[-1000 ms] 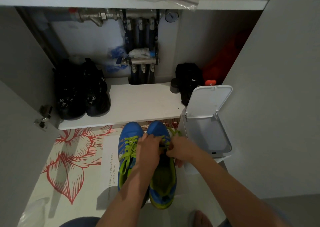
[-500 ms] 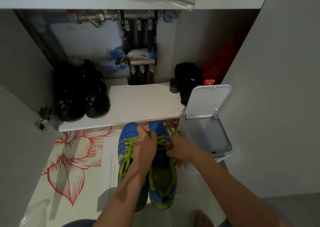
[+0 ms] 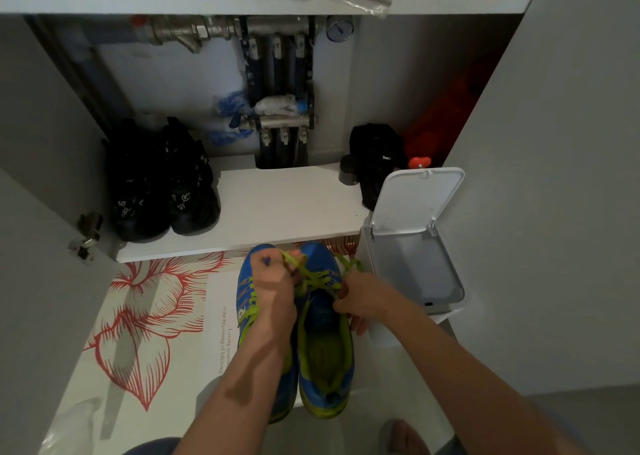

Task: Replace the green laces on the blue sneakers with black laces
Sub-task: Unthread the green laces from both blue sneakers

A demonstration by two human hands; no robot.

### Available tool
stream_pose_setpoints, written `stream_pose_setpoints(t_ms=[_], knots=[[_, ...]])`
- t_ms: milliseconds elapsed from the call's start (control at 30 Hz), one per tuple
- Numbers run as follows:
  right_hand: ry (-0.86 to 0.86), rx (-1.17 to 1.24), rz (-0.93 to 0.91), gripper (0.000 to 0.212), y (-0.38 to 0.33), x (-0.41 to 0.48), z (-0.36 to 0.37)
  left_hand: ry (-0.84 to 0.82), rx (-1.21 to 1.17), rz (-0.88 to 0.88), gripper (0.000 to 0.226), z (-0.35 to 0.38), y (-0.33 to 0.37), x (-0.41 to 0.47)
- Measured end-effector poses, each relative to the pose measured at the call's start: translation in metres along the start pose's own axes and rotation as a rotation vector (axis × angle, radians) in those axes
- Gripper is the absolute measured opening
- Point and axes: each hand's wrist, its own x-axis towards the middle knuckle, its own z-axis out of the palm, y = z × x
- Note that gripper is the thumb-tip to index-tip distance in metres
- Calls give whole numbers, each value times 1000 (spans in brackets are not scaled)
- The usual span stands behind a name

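Note:
Two blue sneakers with lime-green lining stand side by side on the floor, toes pointing away from me. The right sneaker [image 3: 323, 343] shows its green lace [image 3: 320, 278] crossing the eyelets. My left hand [image 3: 273, 284] lies over the left sneaker [image 3: 244, 295] and pinches a strand of the right sneaker's green lace near the toe. My right hand [image 3: 360, 300] pinches the lace at that shoe's right side, where a green loop [image 3: 349, 264] sticks out. No black laces are visible.
A white bin [image 3: 415, 267] with its lid up stands right of the sneakers. A white shelf [image 3: 284, 208] beyond holds black shoes [image 3: 162, 184] and a black bag [image 3: 377, 163]. Pipes run behind. A red-flowered mat [image 3: 138, 319] covers the floor left.
My left hand has moved forward toward the toes, pulling a green lace strand up. My right hand has stayed at the right sneaker's side.

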Motion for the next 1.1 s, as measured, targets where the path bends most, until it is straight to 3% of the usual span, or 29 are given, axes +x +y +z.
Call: stream_pose_setpoints(t_ms=[67, 133, 200, 333, 400, 533, 667, 800, 900, 967, 1033, 1100], knots=[[-12, 0, 6, 16, -1, 0, 0, -40, 195, -11, 21, 0, -2, -1], [-18, 2, 7, 17, -1, 0, 0, -118, 668, 183, 9, -1, -10, -1], [-25, 8, 7, 15, -1, 0, 0, -229, 1028, 388, 19, -3, -18, -1], [-24, 0, 3, 14, 0, 1, 0, -463, 1503, 352, 21, -10, -25, 7], [-21, -4, 8, 16, 0, 2, 0, -452, 1462, 312, 21, -11, -24, 7], [-28, 1, 5, 18, 0, 2, -1, -112, 951, 355, 16, -13, -13, 5], [-45, -9, -6, 19, 0, 2, -1, 25, 598, 218, 18, -11, -9, 0], [-45, -6, 4, 20, -1, 2, -1, 232, 337, 308, 20, -8, 3, 4], [-50, -27, 6, 21, -1, 0, -1, 104, 424, 443, 15, -9, 13, 9], [29, -127, -56, 25, -3, 2, 0, -46, 584, 346, 22, -7, 11, 4], [231, -229, -167, 21, -5, 5, 2, -99, 874, 304, 18, -6, 1, 1], [368, -234, -281, 13, -8, 8, 4, -115, 1270, 407, 18, -9, -5, -1]])
